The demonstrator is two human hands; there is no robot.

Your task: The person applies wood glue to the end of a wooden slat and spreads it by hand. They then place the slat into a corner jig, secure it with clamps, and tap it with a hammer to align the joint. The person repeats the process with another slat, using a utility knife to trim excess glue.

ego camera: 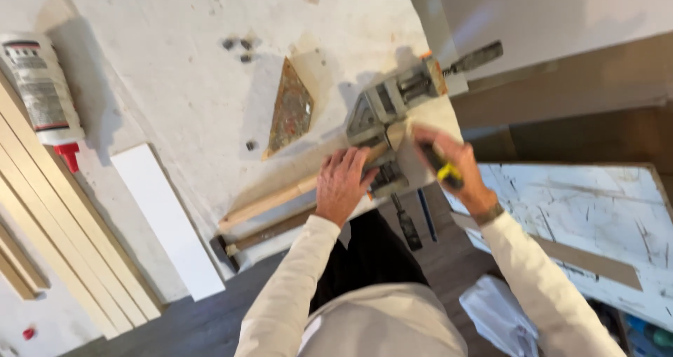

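Note:
A grey metal corner clamp (388, 108) sits at the near right corner of a white, stained workbench (175, 83). A light wooden strip (277, 199) runs from the clamp toward the left along the bench edge. My left hand (341, 183) presses flat on that strip right beside the clamp. My right hand (449, 164) grips a tool with a black and yellow handle (443, 167) at the clamp's right side. One clamp screw handle (475, 57) sticks out to the upper right, another (406, 225) hangs below the bench edge.
A rusty diamond-shaped metal plate (289, 110) lies mid-bench. A white cartridge tube with a red nozzle (41, 83) lies at the left beside several long wooden strips (63, 238). A white board (167, 220) lies near them. A paint-marked panel (596, 217) stands at the right.

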